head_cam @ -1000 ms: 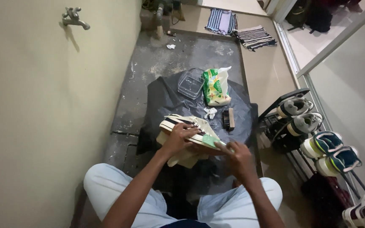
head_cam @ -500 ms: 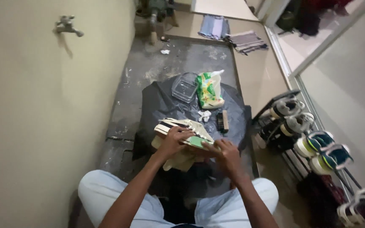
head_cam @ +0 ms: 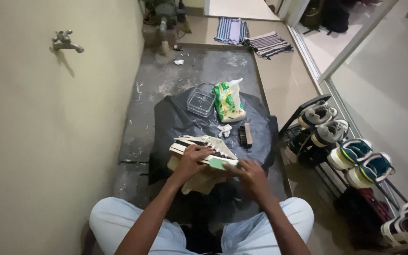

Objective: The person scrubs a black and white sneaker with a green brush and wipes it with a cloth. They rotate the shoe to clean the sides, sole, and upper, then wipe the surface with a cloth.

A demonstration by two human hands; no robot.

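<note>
While my left hand (head_cam: 192,158) grips the striped cream sneaker (head_cam: 199,146) over its upper, fingers curled shut around it, the shoe sits just above my knees at the near edge of the black plastic sheet (head_cam: 175,120). Compared with a second ago my view has lifted a little, so the wall tap (head_cam: 66,41) on the far left now shows lower and clearer, but the sneaker has hardly shifted; I read that as steady holding while the other hand works. Under the shoe lies a pale cloth (head_cam: 199,182), touching it. Moving right, my right hand (head_cam: 251,177) is closed on a light green pad (head_cam: 220,163), pressed against the sneaker's sole edge; half a second ago it was in nearly the same place, so the rubbing seems to be staying on that one stretch. Beyond them on the sheet are a clear plastic box (head_cam: 201,100), a green and white bag (head_cam: 228,101), some crumpled tissue (head_cam: 224,130) and a dark brush (head_cam: 245,135), all untouched. Farthest right, a shoe rack (head_cam: 308,137) holds several pairs, well apart from my hands.
</note>
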